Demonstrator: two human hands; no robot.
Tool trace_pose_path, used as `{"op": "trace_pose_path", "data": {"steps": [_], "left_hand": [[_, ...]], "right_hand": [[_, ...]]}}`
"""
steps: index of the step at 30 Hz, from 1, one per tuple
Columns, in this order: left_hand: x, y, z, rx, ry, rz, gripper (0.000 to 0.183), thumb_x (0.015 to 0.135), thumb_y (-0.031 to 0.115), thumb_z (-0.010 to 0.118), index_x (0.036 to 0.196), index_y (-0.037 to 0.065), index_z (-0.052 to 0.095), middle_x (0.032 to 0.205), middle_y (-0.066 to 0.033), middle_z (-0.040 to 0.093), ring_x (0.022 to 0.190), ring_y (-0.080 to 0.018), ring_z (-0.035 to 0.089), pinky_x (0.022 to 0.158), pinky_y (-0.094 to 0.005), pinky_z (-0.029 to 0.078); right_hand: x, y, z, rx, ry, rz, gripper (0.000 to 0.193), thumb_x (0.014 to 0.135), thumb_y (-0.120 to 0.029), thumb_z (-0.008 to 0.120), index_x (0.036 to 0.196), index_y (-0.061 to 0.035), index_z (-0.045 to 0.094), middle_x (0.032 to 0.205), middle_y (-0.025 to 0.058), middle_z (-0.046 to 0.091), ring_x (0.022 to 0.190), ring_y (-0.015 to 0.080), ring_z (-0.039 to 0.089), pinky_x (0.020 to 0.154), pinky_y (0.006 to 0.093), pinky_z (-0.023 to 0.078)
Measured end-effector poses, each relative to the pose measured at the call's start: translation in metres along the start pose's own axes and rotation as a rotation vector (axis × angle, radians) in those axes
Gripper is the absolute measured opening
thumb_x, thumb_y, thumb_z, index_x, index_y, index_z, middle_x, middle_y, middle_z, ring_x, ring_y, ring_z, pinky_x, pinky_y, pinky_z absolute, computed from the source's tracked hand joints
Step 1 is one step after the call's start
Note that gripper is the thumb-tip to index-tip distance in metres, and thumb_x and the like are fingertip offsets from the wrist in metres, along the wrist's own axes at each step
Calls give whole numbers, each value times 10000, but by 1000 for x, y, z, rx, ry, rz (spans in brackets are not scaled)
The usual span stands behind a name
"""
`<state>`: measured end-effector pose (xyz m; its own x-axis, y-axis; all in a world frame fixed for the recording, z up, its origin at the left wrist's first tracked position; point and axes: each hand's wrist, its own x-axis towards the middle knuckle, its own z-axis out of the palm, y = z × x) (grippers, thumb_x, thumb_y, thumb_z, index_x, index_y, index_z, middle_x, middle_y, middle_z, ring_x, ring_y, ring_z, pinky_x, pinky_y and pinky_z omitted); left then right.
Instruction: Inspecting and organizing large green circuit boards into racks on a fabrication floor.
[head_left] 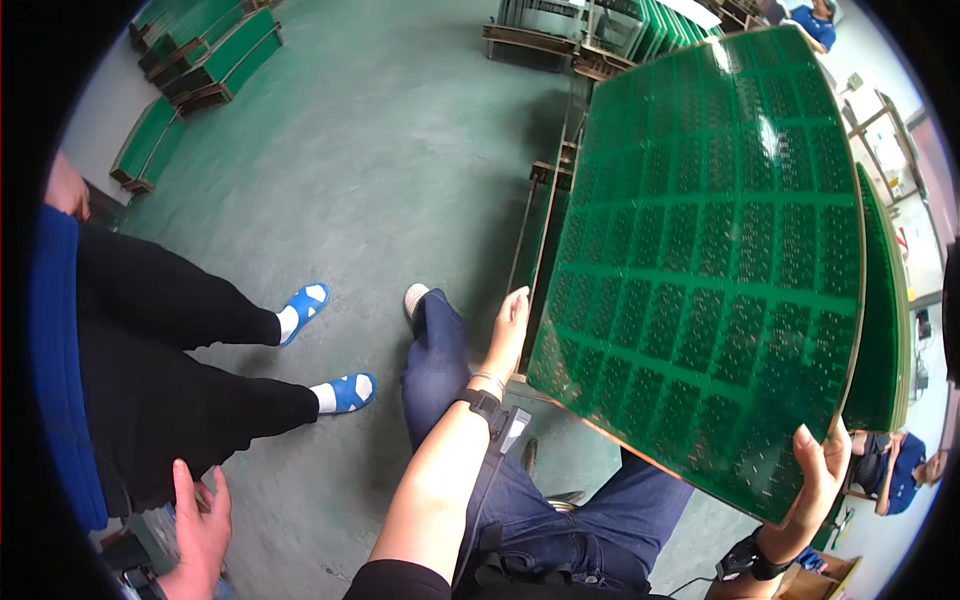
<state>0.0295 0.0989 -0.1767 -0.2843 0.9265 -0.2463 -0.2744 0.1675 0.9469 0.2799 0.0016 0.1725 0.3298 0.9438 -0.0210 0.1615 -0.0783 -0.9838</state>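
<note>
A large green circuit board panel [700, 270], printed with rows of repeated rectangles, stands tilted in front of me. My right hand [822, 470] grips its lower right corner, thumb on the front face and the other fingers mostly behind. Beside the panel's lower left edge is my left hand [510, 325], with its fingers bent and partly hidden; what they hold I cannot make out. More green panels [885, 310] show behind the right edge of the one I grip.
A dark rack [548, 190] stands behind the panel's left side. Further racks of upright panels [655, 30] are at the far end, and green panel stacks [220, 65] at the far left. A person in blue slippers [350, 392] stands close on my left, one hand [200, 525] low.
</note>
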Motion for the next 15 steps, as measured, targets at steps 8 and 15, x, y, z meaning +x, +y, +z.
{"op": "trace_pose_path", "data": {"steps": [8,15], "left_hand": [[-3,-20,-4,258,-34,111,451,948,298,484,1306,27,445,1291,-172,497,1213,-281,454,1022,-357,337],[-2,-41,-5,464,-6,188,415,929,244,507,1288,42,458,1252,-210,514,1166,-355,489,973,-387,392]], "right_hand": [[-1,61,100,-387,-306,-167,199,870,-20,549,1063,25,562,741,48,620,589,43,519,516,224,426],[1,149,151,-546,-378,-158,442,846,-3,481,1285,14,439,862,233,630,732,369,632,636,390,492]]}}
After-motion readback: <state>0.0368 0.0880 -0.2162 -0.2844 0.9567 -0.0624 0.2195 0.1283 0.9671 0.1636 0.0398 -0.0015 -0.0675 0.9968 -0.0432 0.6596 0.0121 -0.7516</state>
